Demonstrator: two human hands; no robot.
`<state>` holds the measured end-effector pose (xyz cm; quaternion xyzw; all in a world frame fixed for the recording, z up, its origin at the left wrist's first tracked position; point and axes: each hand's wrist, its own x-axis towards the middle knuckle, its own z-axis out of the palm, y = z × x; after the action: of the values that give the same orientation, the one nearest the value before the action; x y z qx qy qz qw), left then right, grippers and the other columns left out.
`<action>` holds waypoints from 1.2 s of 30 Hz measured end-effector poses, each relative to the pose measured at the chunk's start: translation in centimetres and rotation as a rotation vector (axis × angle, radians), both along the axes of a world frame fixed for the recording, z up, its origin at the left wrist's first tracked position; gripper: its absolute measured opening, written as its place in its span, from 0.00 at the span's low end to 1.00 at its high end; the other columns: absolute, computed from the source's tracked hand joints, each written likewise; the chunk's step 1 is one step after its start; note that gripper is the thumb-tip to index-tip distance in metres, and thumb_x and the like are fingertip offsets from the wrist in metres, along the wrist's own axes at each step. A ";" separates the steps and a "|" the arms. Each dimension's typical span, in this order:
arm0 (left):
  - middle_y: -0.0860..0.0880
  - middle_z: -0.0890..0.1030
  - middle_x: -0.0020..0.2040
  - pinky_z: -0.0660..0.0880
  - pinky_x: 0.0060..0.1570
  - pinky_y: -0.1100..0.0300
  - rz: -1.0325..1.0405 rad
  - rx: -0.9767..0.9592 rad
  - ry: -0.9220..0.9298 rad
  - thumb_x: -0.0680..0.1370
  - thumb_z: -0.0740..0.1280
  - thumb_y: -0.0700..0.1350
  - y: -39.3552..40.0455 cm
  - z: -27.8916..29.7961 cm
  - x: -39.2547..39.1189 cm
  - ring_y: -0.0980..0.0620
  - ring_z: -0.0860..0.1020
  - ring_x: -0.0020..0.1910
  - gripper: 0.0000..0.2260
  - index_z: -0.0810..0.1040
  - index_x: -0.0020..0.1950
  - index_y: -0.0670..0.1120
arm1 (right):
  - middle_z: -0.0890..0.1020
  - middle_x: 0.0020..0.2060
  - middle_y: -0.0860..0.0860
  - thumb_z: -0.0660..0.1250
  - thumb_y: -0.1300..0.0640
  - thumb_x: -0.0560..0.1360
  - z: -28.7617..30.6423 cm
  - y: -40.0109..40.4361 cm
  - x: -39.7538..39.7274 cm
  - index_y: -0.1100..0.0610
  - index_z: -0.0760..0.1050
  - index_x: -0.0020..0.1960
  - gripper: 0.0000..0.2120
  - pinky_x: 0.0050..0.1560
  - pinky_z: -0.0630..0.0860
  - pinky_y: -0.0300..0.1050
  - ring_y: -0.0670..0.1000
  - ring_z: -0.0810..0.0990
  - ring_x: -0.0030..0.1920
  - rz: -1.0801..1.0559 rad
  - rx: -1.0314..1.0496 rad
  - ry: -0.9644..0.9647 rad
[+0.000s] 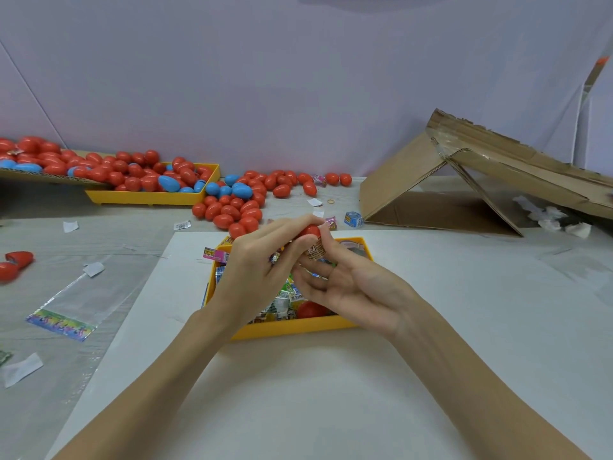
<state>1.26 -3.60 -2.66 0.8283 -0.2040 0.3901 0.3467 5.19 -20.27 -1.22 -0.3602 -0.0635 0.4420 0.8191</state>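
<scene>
Well, what is gripped, and by which hand?

A red egg of smooth, glossy plastic is clasped in the curled fingers of the left hand; only its rounded top is seen above the fingertips. A small printed packet, crinkled and shiny, is pinched at the fingertips of the right hand and is held against the egg's underside.

And what is found beneath the grip?

Directly below it a yellow tray is set: shallow, rectangular, of hard plastic, and filled with more bright wrapped packets. The tray is laid on a white sheet, matt and flat, which is spread over a grey tabletop with a wrinkled, filmy look.

What is seen beyond the grip?

Just past it a loose heap of eggs is scattered, mostly red with a few blue, all oval and shiny. Further left of the grip a second yellow tray is heaped with the same eggs. Beyond and to the right, a cardboard box is slumped into a tent shape, brown, corrugated, torn at the edges and taped. The room is closed off by a plain, pale lilac wall.

And nearer, to the left of the grip?

A clear bag with a colourful printed strip is laid flat.
</scene>
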 end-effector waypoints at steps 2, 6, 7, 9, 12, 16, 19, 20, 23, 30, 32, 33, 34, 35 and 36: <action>0.47 0.84 0.59 0.76 0.58 0.66 -0.006 0.006 0.001 0.83 0.66 0.40 -0.2 0.0 0.1 0.55 0.82 0.58 0.14 0.81 0.66 0.37 | 0.86 0.51 0.59 0.76 0.51 0.73 0.0 0.0 0.0 0.60 0.87 0.48 0.12 0.55 0.83 0.49 0.56 0.87 0.53 -0.021 0.004 0.016; 0.50 0.84 0.57 0.76 0.57 0.66 -0.014 -0.067 0.038 0.83 0.64 0.42 -0.4 0.2 -0.1 0.60 0.82 0.57 0.13 0.81 0.65 0.39 | 0.86 0.52 0.59 0.74 0.50 0.74 0.1 0.1 -0.2 0.61 0.87 0.49 0.14 0.53 0.83 0.47 0.55 0.87 0.53 -0.025 0.008 0.017; 0.50 0.85 0.58 0.77 0.56 0.65 -0.021 -0.089 0.063 0.84 0.63 0.43 -0.4 0.2 -0.1 0.60 0.82 0.57 0.14 0.82 0.65 0.40 | 0.86 0.52 0.59 0.75 0.49 0.74 0.1 0.2 -0.3 0.61 0.87 0.49 0.14 0.52 0.83 0.46 0.55 0.87 0.52 -0.029 0.000 0.013; 0.50 0.85 0.58 0.78 0.57 0.63 -0.062 -0.131 0.125 0.83 0.64 0.44 -0.2 0.3 -0.2 0.58 0.82 0.58 0.14 0.81 0.66 0.41 | 0.86 0.52 0.59 0.76 0.48 0.72 0.1 0.4 -0.3 0.60 0.86 0.50 0.16 0.52 0.84 0.46 0.54 0.87 0.51 -0.034 -0.006 0.015; 0.51 0.85 0.58 0.78 0.57 0.64 -0.100 -0.216 0.193 0.82 0.65 0.47 -0.6 0.4 -0.4 0.54 0.83 0.58 0.14 0.80 0.66 0.46 | 0.87 0.50 0.57 0.76 0.48 0.72 0.1 0.3 -0.3 0.60 0.86 0.49 0.15 0.51 0.84 0.47 0.54 0.87 0.50 -0.037 0.008 0.025; 0.50 0.85 0.55 0.77 0.53 0.65 -0.095 -0.255 0.202 0.84 0.63 0.43 -0.7 0.4 -0.4 0.54 0.83 0.55 0.13 0.81 0.65 0.42 | 0.86 0.54 0.60 0.73 0.52 0.76 0.3 -0.1 -0.2 0.63 0.87 0.51 0.13 0.53 0.83 0.48 0.56 0.86 0.56 -0.014 0.042 0.033; 0.49 0.85 0.56 0.75 0.54 0.67 -0.053 -0.189 0.168 0.83 0.63 0.41 -0.7 0.5 -0.5 0.58 0.82 0.54 0.14 0.81 0.65 0.38 | 0.86 0.54 0.61 0.73 0.55 0.76 0.4 -0.2 -0.3 0.63 0.86 0.50 0.11 0.53 0.83 0.48 0.56 0.86 0.56 -0.014 0.048 0.033; 0.48 0.85 0.56 0.75 0.54 0.67 -0.047 -0.179 0.159 0.83 0.63 0.41 -0.8 0.5 -0.5 0.58 0.82 0.55 0.14 0.81 0.65 0.37 | 0.86 0.53 0.61 0.73 0.55 0.76 0.5 -0.2 -0.3 0.63 0.86 0.50 0.11 0.53 0.84 0.48 0.56 0.87 0.56 -0.019 0.049 0.036; 0.47 0.85 0.57 0.78 0.57 0.61 -0.036 -0.160 0.132 0.83 0.63 0.39 -1.0 0.4 -0.5 0.56 0.82 0.57 0.13 0.81 0.65 0.37 | 0.86 0.53 0.60 0.74 0.55 0.76 0.6 -0.2 -0.4 0.63 0.86 0.51 0.12 0.52 0.84 0.49 0.56 0.87 0.54 -0.035 0.051 0.064; 0.47 0.85 0.59 0.79 0.59 0.59 -0.082 -0.237 0.172 0.83 0.63 0.40 -0.8 0.2 -0.4 0.54 0.83 0.60 0.14 0.81 0.66 0.38 | 0.86 0.53 0.59 0.74 0.54 0.75 0.8 -0.2 -0.4 0.62 0.87 0.52 0.12 0.52 0.84 0.48 0.56 0.87 0.54 -0.049 0.034 0.061; 0.47 0.85 0.59 0.80 0.58 0.61 -0.086 -0.245 0.172 0.83 0.63 0.41 -0.7 0.1 -0.4 0.55 0.83 0.60 0.14 0.81 0.67 0.38 | 0.86 0.52 0.59 0.74 0.53 0.75 0.8 -0.2 -0.4 0.61 0.87 0.51 0.12 0.53 0.84 0.48 0.55 0.87 0.54 -0.063 0.018 0.040; 0.48 0.85 0.59 0.80 0.57 0.61 -0.083 -0.245 0.170 0.83 0.64 0.41 -0.7 0.1 -0.3 0.55 0.83 0.59 0.14 0.81 0.67 0.38 | 0.87 0.52 0.59 0.74 0.53 0.75 0.8 -0.2 -0.4 0.61 0.87 0.51 0.12 0.53 0.84 0.48 0.55 0.87 0.54 -0.066 0.011 0.029; 0.48 0.85 0.59 0.80 0.57 0.61 -0.080 -0.247 0.171 0.83 0.64 0.41 -0.7 0.0 -0.3 0.55 0.84 0.59 0.14 0.81 0.67 0.39 | 0.86 0.52 0.59 0.74 0.52 0.75 0.8 -0.1 -0.4 0.61 0.86 0.52 0.12 0.53 0.84 0.48 0.55 0.87 0.54 -0.068 0.006 0.025; 0.49 0.86 0.59 0.80 0.57 0.60 -0.077 -0.256 0.178 0.84 0.64 0.41 -0.7 0.1 -0.3 0.55 0.84 0.59 0.14 0.81 0.66 0.40 | 0.86 0.52 0.59 0.74 0.52 0.76 0.8 -0.1 -0.4 0.61 0.86 0.52 0.13 0.52 0.84 0.48 0.55 0.87 0.54 -0.071 0.001 0.025; 0.49 0.86 0.58 0.80 0.57 0.59 -0.074 -0.273 0.190 0.84 0.64 0.41 -0.7 0.1 -0.3 0.54 0.84 0.58 0.13 0.82 0.66 0.41 | 0.86 0.52 0.59 0.73 0.51 0.76 0.9 -0.1 -0.5 0.61 0.86 0.52 0.13 0.52 0.84 0.47 0.56 0.87 0.54 -0.070 -0.004 0.022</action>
<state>0.99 -4.29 -2.58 0.7984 -0.1460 0.3212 0.4879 4.74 -20.34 -0.35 -0.3589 -0.0408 0.4171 0.8340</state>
